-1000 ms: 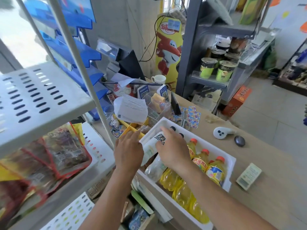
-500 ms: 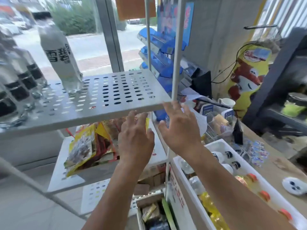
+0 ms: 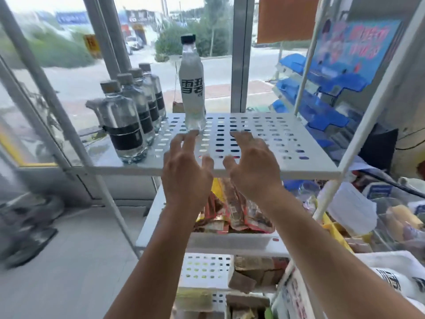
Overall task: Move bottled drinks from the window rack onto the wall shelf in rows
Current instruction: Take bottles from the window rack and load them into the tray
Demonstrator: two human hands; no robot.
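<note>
Four dark-labelled bottles overlap, rear labels mostly hidden.

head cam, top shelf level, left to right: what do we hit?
dark-label bottles → tall white-label bottle → right hand → blue bins. The left hand is left out because it overlaps the tall bottle's span.

Snack packets lie heaped at centre; blue plastic trays stack at right beneath an orange sheet.
</note>
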